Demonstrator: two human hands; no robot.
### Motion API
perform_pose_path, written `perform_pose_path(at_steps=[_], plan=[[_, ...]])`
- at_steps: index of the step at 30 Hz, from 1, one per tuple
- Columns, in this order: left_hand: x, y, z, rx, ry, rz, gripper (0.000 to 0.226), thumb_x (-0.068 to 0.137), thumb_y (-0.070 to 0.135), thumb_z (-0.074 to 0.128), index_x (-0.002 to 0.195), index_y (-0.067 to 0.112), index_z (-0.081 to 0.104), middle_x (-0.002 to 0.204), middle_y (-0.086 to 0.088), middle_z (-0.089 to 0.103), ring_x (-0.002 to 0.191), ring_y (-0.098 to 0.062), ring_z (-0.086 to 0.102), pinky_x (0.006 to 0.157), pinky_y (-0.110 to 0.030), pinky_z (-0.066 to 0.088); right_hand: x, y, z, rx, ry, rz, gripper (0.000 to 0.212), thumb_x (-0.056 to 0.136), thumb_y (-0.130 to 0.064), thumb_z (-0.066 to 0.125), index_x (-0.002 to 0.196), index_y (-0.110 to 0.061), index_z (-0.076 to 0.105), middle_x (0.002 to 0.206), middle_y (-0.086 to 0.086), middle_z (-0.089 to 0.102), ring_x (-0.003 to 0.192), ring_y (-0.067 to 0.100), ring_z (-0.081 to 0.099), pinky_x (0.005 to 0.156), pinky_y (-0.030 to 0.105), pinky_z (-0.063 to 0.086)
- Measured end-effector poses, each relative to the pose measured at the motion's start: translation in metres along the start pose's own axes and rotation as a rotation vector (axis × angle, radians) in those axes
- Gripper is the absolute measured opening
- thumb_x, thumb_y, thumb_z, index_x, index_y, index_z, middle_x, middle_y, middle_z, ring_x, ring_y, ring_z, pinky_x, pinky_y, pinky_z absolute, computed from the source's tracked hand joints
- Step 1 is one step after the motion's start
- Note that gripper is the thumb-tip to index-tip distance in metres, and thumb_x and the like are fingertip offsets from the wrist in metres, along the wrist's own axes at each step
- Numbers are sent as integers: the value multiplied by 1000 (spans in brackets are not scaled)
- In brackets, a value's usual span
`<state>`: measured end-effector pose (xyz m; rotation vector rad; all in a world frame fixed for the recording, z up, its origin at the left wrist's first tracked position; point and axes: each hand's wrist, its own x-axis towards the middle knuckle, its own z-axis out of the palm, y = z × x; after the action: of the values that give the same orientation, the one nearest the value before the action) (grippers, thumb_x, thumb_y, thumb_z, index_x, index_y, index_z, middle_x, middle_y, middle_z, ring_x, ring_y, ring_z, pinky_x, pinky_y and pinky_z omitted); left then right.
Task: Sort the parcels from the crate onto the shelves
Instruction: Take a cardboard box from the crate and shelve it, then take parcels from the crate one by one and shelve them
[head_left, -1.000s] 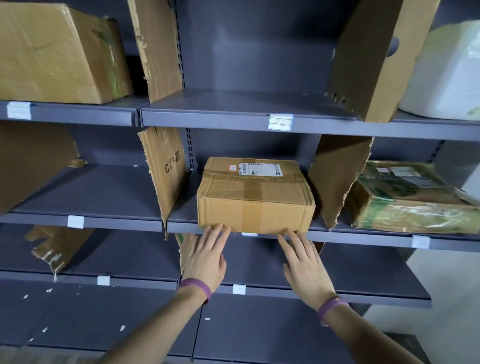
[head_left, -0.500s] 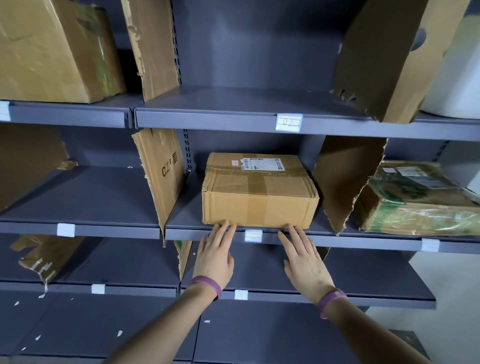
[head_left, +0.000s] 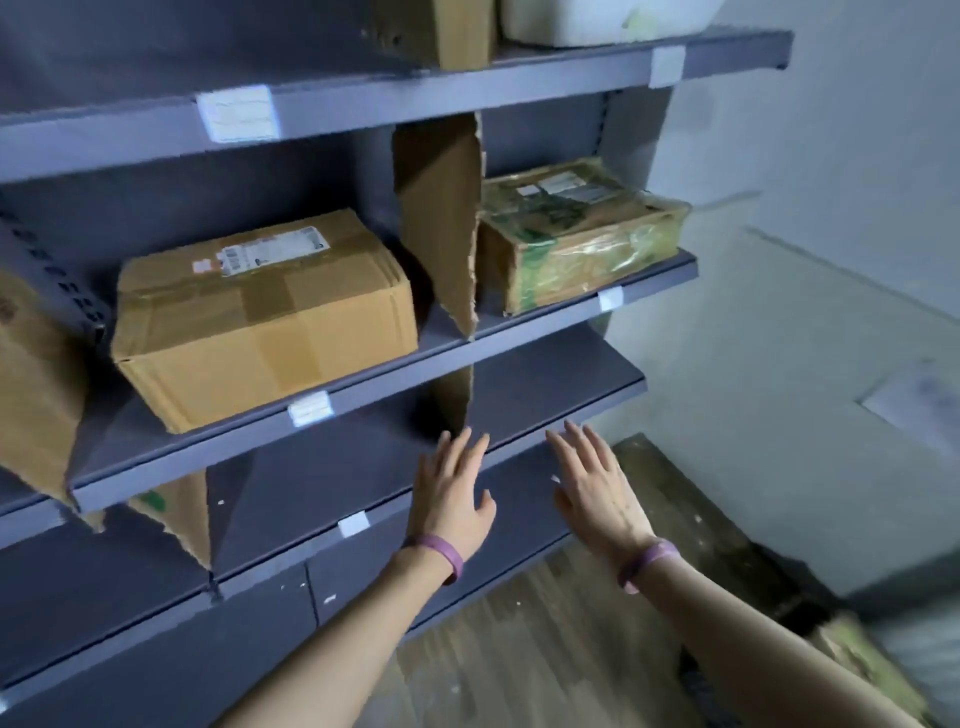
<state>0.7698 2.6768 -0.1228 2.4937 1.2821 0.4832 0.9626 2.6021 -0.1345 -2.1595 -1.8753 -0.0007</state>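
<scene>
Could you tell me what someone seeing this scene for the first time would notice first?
A brown cardboard parcel with a white shipping label sits on the middle shelf, left of a torn cardboard divider. Right of the divider lies a film-wrapped parcel with green print. In the foreground the left hand and right hand are spread open and empty, below that shelf.

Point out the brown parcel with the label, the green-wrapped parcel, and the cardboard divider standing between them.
brown parcel (head_left: 260, 296): head view, taped top face.
green-wrapped parcel (head_left: 597, 260): head view, front face.
cardboard divider (head_left: 439, 223): head view, flat side.
</scene>
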Motion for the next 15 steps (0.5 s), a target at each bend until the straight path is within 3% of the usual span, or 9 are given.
perform_pose_path(at_steps=[8,10,15], plan=[[6,177,77,19,-217,282,66,90,27,51,150,27,24,160,2,11,148,-22,5,118,-46,12,-150,153,-56,-35,34,428,65,84,-21,49,148,-14,35,152,16,34,140,42,30,112,53,31],[-5,226,100,5,-260,333,66,90,27,51,150,28,23,160,4,11,148,-21,5,119,-43,9,-197,186,-69,-50,43,511,70,78,-14,59,145,-12,39,148,19,39,136,44,35,110,54,35],[-33,332,156,32,-411,472,66,92,30,48,151,31,16,161,6,5,148,-19,1,120,-45,8,-300,258,-96,-113,6,717,73,81,-18,57,149,-13,31,152,17,33,142,38,26,117,49,24]])
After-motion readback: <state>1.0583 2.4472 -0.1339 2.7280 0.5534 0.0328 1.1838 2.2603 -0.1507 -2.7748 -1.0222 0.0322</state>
